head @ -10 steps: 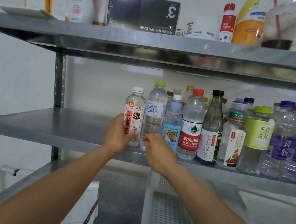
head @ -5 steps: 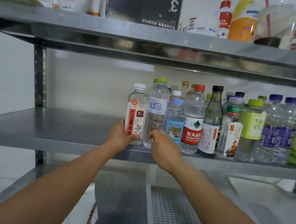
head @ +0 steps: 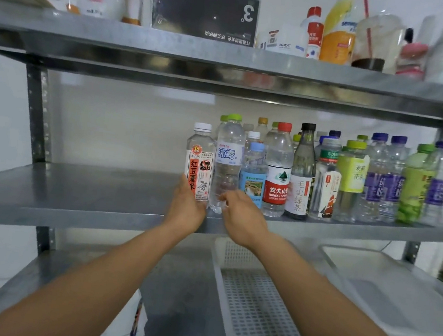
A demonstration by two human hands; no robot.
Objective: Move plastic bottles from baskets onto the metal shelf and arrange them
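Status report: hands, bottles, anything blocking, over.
Left hand grips white-capped bottle, upright on middle shelf. Right hand touches green-capped bottle beside it, grip unclear. Nothing blocks either hand.

Both arms extended forward, left hand point(head: 186, 210) gripping, right hand point(head: 242, 220) pinching

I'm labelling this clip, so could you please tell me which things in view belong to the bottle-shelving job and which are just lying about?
Job: left hand gripping the orange-label bottle; right hand at the green-capped clear bottle; bottle row; middle shelf; perforated basket.
Lying about: black sign, orange jug, straw cup, all on the top shelf.
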